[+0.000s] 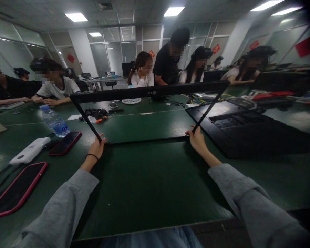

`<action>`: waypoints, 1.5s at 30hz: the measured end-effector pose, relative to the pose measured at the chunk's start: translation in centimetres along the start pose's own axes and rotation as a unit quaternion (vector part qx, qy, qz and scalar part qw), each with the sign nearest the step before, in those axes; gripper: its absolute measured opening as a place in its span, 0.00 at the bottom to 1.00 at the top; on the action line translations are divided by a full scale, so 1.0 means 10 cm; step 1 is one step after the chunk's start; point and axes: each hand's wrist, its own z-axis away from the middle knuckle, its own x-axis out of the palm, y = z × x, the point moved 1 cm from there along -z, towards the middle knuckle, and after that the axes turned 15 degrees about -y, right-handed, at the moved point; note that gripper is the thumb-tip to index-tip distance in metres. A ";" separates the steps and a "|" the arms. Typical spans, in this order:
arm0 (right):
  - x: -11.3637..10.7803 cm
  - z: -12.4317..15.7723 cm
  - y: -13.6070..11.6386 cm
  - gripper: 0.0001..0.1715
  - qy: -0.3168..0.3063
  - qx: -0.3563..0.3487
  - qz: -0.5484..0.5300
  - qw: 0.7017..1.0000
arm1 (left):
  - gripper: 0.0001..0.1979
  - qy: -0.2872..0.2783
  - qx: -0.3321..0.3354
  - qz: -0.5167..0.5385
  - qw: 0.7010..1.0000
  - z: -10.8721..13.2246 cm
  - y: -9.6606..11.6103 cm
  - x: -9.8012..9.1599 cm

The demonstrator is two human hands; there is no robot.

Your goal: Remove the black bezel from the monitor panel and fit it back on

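Observation:
A thin black monitor bezel (119, 95), an empty rectangular frame with an LG logo on its wider far bar, is held up tilted above the green table. My left hand (95, 151) grips its near left corner, fingers closed round the edge. At the near right corner, my right hand (197, 142) pinches the frame in the same way. Through the opening the green tabletop shows. Just right of my right hand lies a large flat black panel (250, 134), looking like a monitor part, with raised details on it.
On the left are a water bottle (54, 120), a white device (29, 151), a dark phone (65, 143) and a red-edged phone (18, 189). Black cables or parts (95, 113) lie beyond the frame. Several people sit or stand around the table (155, 193).

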 end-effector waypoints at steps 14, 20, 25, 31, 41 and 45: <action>0.00 0.05 -0.14 0.23 0.010 -0.038 0.006 0.999 | 0.26 0.056 -0.010 0.012 0.998 0.02 0.04 -0.07; 0.06 0.03 -0.11 0.22 -0.031 -0.025 0.016 0.999 | 0.25 0.028 -0.069 -0.009 0.997 -0.02 -0.04 -0.09; 0.08 0.02 -0.10 0.23 -0.038 -0.021 0.019 0.999 | 0.26 0.023 -0.076 -0.014 0.997 -0.03 -0.07 -0.11; -0.03 0.04 -0.16 0.25 0.008 -0.016 0.026 0.999 | 0.25 0.019 -0.047 -0.043 0.998 0.07 0.14 -0.12; -0.10 0.01 0.02 0.27 0.020 0.025 0.038 0.999 | 0.27 -0.018 -0.007 -0.049 0.999 0.08 0.19 0.04; -0.04 0.02 -0.03 0.27 0.010 0.004 0.030 1.000 | 0.28 0.033 -0.023 -0.053 0.998 0.09 0.19 -0.05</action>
